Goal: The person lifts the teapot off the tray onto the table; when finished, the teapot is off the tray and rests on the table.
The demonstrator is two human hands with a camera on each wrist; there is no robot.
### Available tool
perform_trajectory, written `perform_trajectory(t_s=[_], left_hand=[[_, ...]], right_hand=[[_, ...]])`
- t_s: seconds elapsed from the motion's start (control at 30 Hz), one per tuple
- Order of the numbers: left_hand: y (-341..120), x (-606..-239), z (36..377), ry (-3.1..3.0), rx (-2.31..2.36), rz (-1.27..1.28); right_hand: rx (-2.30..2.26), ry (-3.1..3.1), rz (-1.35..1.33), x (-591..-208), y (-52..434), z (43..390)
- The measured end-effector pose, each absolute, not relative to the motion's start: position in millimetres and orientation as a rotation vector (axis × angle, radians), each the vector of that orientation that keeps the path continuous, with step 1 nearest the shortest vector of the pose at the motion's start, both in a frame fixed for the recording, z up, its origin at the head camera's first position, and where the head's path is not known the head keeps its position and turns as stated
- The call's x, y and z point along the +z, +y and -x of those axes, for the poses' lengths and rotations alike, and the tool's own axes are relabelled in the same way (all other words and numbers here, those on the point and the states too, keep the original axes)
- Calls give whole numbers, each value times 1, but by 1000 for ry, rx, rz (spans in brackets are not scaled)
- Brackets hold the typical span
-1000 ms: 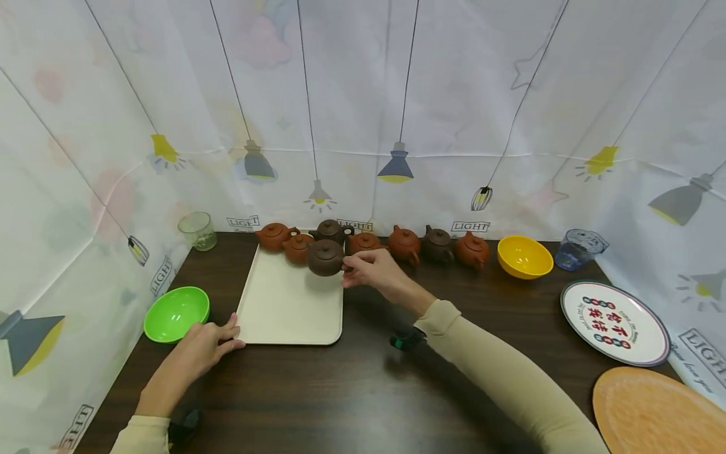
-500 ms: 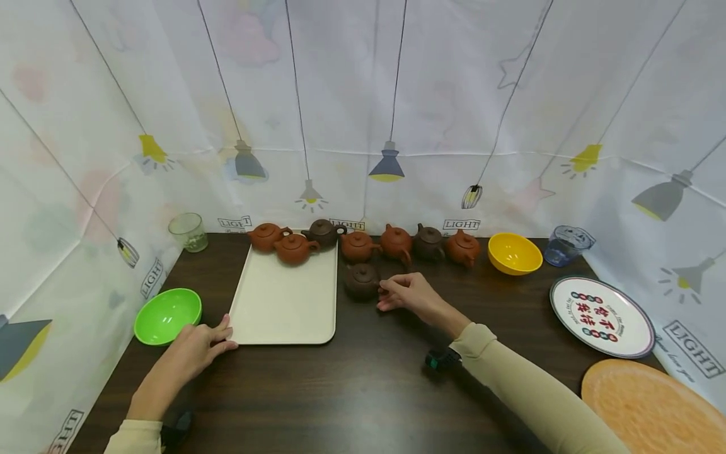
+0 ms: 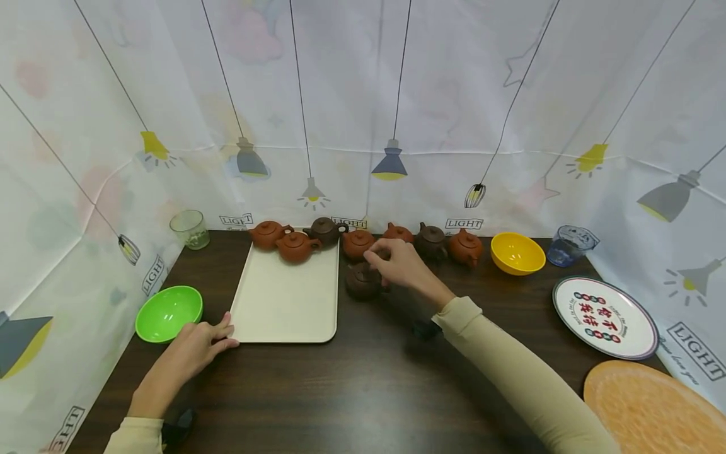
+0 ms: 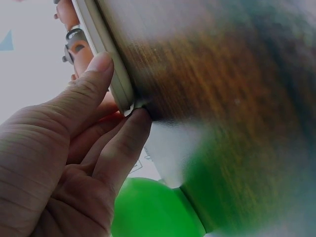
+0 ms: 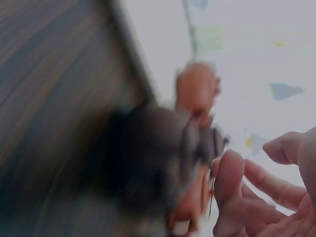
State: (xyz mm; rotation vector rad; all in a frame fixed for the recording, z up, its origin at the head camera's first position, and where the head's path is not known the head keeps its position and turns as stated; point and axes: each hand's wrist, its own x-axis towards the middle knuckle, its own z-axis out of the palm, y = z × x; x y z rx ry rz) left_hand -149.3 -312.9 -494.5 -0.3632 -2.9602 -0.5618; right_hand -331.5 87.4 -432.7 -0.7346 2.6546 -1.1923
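Note:
My left hand [image 3: 195, 347] pinches the near left corner of a cream tray [image 3: 283, 309]; in the left wrist view the thumb [image 4: 94, 74] lies on its rim. Toward the tray's far end sit a reddish teapot [image 3: 268, 235], another reddish teapot [image 3: 296, 247] and a dark brown teapot [image 3: 323, 232]. Right of the tray stands a dark brown teapot [image 3: 362, 284]. My right hand [image 3: 403, 265] is over its right side, thumb and fingers apart with nothing between them. Behind are a reddish teapot [image 3: 357, 244] and one partly hidden by the hand, a reddish teapot [image 3: 398, 231].
Farther right along the back stand a dark teapot [image 3: 430, 243], a reddish teapot [image 3: 466, 248], a yellow bowl [image 3: 517, 253] and a blue glass [image 3: 570, 246]. A white plate [image 3: 604, 318] and a round tan board [image 3: 652, 403] lie at right. At left are a green bowl [image 3: 169, 314] and a clear glass [image 3: 190, 230].
My right hand moved the dark brown teapot from over the tray rightward onto the table, then let go and rose up and away from its handle. The left hand stayed at the tray corner.

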Motion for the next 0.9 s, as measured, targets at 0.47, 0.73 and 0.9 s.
perform_trajectory(t_s=[0.47,0.73,0.9], left_hand=[[-310,-495,147,-2936,-584,367],[-313,-493,149,-2957,-587,342],[-312,-495,148,-2945,-591,352]], right_hand=[[-1611,2146,440,-443,-42,348],[-1728,2147,289,-462,-47,337],[-1805,2000,73,-477,-56,336]])
